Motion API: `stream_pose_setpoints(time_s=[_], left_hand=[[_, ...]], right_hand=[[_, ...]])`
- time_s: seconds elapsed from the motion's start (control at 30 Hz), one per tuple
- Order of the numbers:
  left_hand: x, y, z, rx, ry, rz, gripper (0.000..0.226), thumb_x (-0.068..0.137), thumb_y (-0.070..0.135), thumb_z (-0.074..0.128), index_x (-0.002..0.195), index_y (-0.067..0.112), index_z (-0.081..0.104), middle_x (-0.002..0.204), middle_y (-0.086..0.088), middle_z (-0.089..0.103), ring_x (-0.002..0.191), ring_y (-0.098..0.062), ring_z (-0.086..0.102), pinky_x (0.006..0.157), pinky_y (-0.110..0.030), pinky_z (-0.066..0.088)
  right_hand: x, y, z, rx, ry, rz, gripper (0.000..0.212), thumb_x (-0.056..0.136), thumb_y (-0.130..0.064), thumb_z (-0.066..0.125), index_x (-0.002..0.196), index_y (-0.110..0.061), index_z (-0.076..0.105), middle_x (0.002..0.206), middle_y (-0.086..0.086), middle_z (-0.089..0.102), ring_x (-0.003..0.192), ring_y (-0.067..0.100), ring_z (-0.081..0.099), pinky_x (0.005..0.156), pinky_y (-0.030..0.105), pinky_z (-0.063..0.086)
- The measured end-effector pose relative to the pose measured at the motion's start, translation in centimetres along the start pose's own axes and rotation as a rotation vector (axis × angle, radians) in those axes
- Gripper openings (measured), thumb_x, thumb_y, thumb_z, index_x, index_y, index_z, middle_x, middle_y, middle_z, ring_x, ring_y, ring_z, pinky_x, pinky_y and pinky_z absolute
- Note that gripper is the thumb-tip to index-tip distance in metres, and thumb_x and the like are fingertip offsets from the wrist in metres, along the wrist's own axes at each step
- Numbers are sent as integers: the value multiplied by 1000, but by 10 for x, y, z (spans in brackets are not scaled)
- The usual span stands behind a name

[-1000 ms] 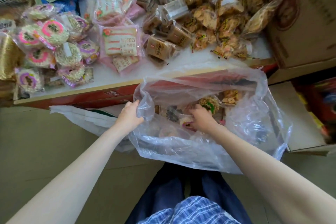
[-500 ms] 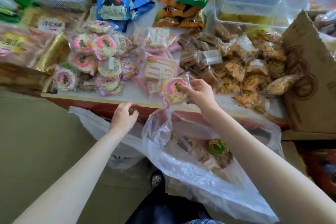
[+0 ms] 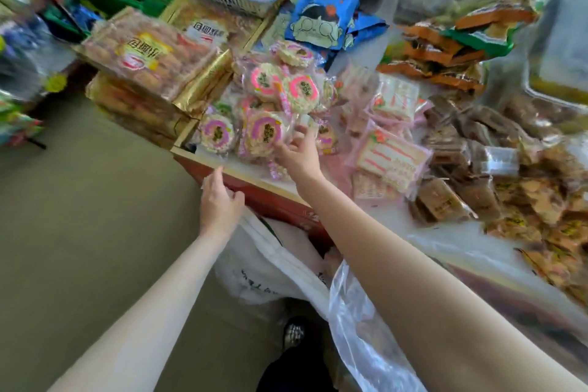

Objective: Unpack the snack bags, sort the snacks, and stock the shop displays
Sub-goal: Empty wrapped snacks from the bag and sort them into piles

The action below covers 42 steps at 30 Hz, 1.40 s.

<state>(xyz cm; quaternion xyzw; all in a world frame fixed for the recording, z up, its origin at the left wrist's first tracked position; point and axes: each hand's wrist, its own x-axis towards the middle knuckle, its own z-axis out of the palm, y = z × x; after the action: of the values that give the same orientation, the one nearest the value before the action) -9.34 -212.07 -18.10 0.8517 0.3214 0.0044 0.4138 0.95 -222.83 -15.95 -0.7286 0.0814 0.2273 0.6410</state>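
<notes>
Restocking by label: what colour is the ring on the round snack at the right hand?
Purple-pink ring on the round snack, head view.

round pink-ringed snack packs (image 3: 265,134) | piled | display table's (image 3: 318,197) front-left corner

Large black Chinese characters stand on the yellow and red label of the big biscuit pack (image 3: 144,57) at the upper left, and the same kind of label sits on the pack behind it (image 3: 208,30), but blur keeps both from being read. The round rice cakes (image 3: 265,134) carry dark characters in their pink rings, also illegible. Faint dark print marks the white bag (image 3: 254,280) below the counter, too smeared to make out.
</notes>
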Motion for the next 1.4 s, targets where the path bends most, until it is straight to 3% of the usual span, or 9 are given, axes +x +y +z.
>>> stream_pose_setpoints(time_s=[0.17, 0.3, 0.4, 0.57, 0.8, 0.9, 1.1, 1.27, 1.4], left_hand=[[21, -12, 8, 82, -139, 96, 67, 90, 3, 52, 148, 22, 23, 156, -8, 15, 141, -26, 21, 110, -35, 25], [31, -15, 21, 255, -235, 75, 70, 91, 11, 54, 149, 28, 18, 159, 0, 0, 144, -31, 12, 117, -42, 19], [37, -16, 21, 304, -230, 80, 70, 91, 13, 54, 149, 27, 17, 159, 0, 0, 144, -33, 8, 116, -43, 13], [30, -16, 18, 245, -177, 114, 69, 90, 6, 53, 149, 25, 22, 158, -1, 5, 144, -30, 7, 115, -41, 17], [25, -22, 21, 279, -223, 108, 74, 91, 9, 54, 150, 26, 12, 159, 0, -5, 146, -26, 4, 114, -40, 21], [36, -22, 23, 474, -273, 126, 81, 92, 20, 54, 150, 25, -2, 158, -4, -12, 144, -30, -11, 117, -47, 6], [50, -24, 24, 605, -314, 168, 88, 91, 21, 54, 149, 27, -11, 156, -4, -19, 143, -32, -17, 114, -52, 0], [58, -17, 23, 584, -336, 182, 87, 90, 19, 54, 150, 24, -10, 157, -6, -17, 143, -33, -14, 113, -55, 2], [50, -18, 25, 459, -262, 190, 79, 90, 15, 54, 151, 19, 3, 158, -8, -4, 145, -30, -6, 116, -51, 6]], right_hand=[[1, 22, 19, -589, 4, -357, 60, 85, 11, 43, 141, -10, 35, 136, 16, 38, 120, 33, 42, 100, 42, 39], [2, 36, 9, -1021, -304, -460, 68, 78, 16, 38, 139, -12, 43, 153, 9, 22, 128, 34, 32, 105, 40, 26], [4, 36, 4, -1044, -348, -443, 67, 77, 16, 38, 139, -9, 43, 156, 8, 16, 137, 35, 23, 108, 39, 21], [-2, 38, -11, -895, -239, -424, 63, 75, 19, 38, 132, -6, 51, 147, 18, 30, 134, 40, 28, 109, 50, 28], [-7, 40, -31, -837, -161, -394, 54, 80, 17, 36, 127, -4, 54, 138, 15, 41, 126, 34, 41, 102, 42, 38], [-7, 44, -34, -871, -180, -389, 56, 81, 16, 36, 130, -5, 52, 141, 15, 37, 128, 34, 38, 106, 42, 34], [-5, 42, -29, -1071, -304, -410, 74, 79, 16, 36, 145, -17, 34, 156, 10, 12, 141, 33, 16, 112, 46, 26], [2, 35, -24, -1157, -305, -363, 72, 80, 15, 38, 145, -14, 34, 159, 3, 0, 146, 29, 1, 109, 43, 31], [2, 29, -28, -1166, -298, -378, 68, 81, 15, 37, 142, -15, 40, 158, 4, 9, 142, 32, 12, 109, 42, 29]])
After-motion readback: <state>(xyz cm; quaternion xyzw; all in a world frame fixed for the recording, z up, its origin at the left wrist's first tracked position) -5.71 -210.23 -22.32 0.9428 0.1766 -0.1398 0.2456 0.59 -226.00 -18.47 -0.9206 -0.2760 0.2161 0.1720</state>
